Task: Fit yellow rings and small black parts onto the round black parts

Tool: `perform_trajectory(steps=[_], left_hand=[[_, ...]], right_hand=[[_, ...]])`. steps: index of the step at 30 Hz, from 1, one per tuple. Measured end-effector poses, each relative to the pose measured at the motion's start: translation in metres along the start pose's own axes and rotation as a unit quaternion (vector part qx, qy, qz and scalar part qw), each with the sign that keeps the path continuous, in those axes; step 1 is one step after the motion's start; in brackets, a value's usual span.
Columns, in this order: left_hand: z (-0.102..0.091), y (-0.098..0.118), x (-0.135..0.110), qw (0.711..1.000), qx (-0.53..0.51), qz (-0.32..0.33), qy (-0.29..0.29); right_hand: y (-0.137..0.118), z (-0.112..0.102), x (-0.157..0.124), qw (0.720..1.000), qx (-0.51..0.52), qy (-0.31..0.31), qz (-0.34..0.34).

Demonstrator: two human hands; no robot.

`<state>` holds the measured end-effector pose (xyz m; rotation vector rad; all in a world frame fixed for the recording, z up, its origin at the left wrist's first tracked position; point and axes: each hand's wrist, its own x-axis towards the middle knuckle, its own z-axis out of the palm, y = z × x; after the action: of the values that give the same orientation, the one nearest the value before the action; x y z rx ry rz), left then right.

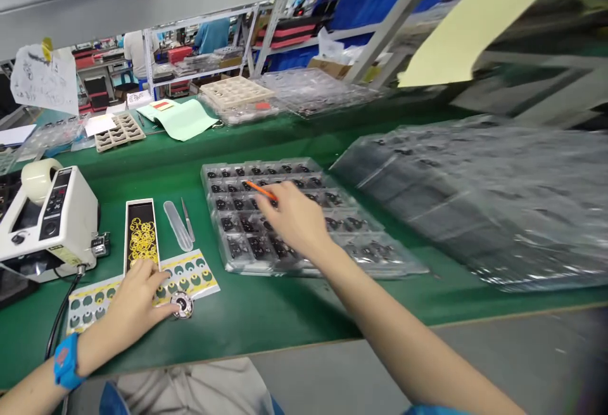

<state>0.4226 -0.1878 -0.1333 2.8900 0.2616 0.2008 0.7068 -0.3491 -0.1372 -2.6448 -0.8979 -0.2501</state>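
My left hand [135, 301] rests on a sheet of round green and yellow stickers [194, 275], its fingers pinching a small round metal part [182, 305] on the green table. My right hand [294, 218] reaches over a clear plastic tray [380, 256] of several small black parts and holds an orange pen-like stick [260, 190] between its fingers. A narrow black box of yellow rings [141, 231] lies just beyond my left hand.
A white tape dispenser [52, 218] stands at the left. Tweezers [187, 218] and a clear cap lie beside the black box. A big stack of clear trays [498, 199] fills the right side. More trays, green paper and shelving stand farther back, with people beyond.
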Motion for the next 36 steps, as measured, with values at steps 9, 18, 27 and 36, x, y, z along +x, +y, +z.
perform_trajectory(steps=[9,18,27,36], left_hand=[[0.011,0.024,0.001,0.990,0.126,0.055,-0.019],[0.023,-0.026,0.025,0.985,0.118,0.117,0.037],[0.011,0.009,0.010,0.994,0.080,0.075,0.029],[0.029,0.028,-0.008,0.998,0.036,-0.033,-0.029]], right_hand=[[-0.030,0.018,0.015,0.979,0.153,0.070,-0.118],[0.001,-0.010,-0.006,0.959,0.153,-0.048,-0.233],[-0.013,-0.024,-0.031,0.901,-0.026,-0.229,-0.368],[-0.021,-0.022,-0.024,0.915,0.060,-0.193,-0.350]])
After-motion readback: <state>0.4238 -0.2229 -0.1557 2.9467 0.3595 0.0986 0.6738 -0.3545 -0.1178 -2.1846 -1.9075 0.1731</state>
